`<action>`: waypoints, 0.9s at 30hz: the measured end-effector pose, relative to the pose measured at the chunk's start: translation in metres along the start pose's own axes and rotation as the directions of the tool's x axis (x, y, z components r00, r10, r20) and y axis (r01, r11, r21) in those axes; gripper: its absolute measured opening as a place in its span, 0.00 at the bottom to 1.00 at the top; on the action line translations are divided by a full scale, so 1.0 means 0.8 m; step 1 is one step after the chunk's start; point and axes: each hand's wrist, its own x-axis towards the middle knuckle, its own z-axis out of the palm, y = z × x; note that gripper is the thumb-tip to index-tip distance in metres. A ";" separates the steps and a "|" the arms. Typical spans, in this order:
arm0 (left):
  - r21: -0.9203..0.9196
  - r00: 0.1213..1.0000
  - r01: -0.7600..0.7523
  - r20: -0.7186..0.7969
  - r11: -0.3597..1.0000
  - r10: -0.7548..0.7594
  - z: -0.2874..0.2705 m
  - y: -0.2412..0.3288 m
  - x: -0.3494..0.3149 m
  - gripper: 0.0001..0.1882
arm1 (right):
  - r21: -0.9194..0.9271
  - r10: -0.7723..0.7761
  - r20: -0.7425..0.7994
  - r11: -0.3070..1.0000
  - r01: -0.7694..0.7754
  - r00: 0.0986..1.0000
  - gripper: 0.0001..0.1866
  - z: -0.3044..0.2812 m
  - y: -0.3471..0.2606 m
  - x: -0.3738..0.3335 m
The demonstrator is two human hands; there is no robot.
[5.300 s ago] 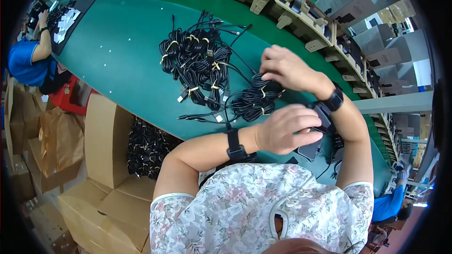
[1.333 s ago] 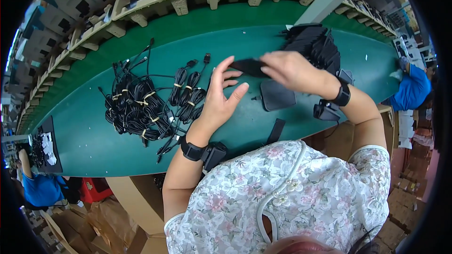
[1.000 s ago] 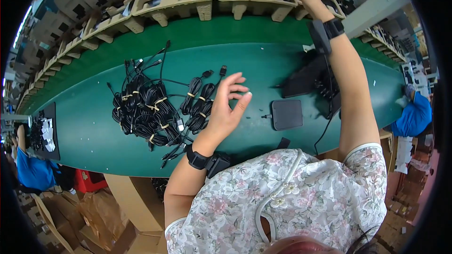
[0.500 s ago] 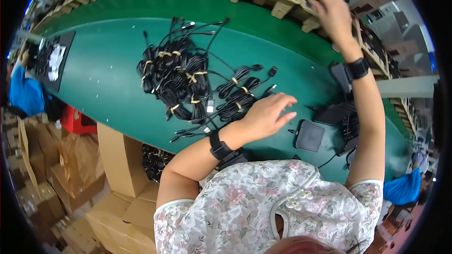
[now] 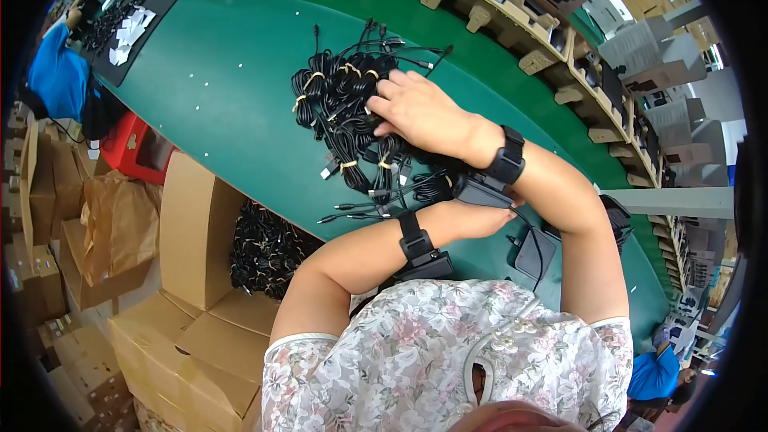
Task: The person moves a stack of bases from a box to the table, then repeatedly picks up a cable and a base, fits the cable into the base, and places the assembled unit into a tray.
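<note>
A pile of black cable bundles [image 5: 352,116], tied with tan bands, lies on the green table. My right hand [image 5: 424,116] is laid over the right side of this pile, its fingers apart and their tips among the cables. Under my right forearm is my left hand [image 5: 480,220], palm turned inward. Its fingers are mostly hidden behind the black unit [image 5: 484,192] on my right wrist, so I cannot see whether they hold anything. A tied cable bundle [image 5: 432,186] lies just beyond the left hand. Right of that hand rests a flat black square device [image 5: 534,254] with a cable across it.
Moulded brown cardboard trays [image 5: 524,28] with dark parts line the far side. An open carton [image 5: 188,232] stands at the table's left edge, beside a heap of banded cables [image 5: 268,252]. A red bin [image 5: 136,148] and a person in blue [image 5: 60,72] are farther left.
My right hand has come from the trays at the far right to the cable pile. My left hand has drawn slightly nearer to me, now under the right forearm. The whole view has shifted.
</note>
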 end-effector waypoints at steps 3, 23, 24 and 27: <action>-0.247 0.978 0.187 0.138 0.951 -0.157 -0.017 0.008 0.008 0.15 | -0.048 0.029 0.063 0.998 -0.026 0.998 0.11 -0.032 -0.004 -0.013; -0.996 0.900 0.060 0.024 0.070 -0.435 -0.086 0.046 0.061 0.19 | 0.971 0.771 0.069 0.093 -0.220 0.633 0.10 -0.153 -0.017 -0.178; -0.992 0.883 0.089 0.040 0.084 -0.467 -0.083 0.031 0.058 0.14 | 0.964 0.779 0.047 0.128 -0.232 0.625 0.11 -0.152 -0.020 -0.181; -0.973 0.857 0.145 0.033 0.179 -0.514 -0.078 0.034 0.050 0.06 | 0.910 0.786 -0.087 0.313 -0.272 0.612 0.13 -0.133 -0.031 -0.182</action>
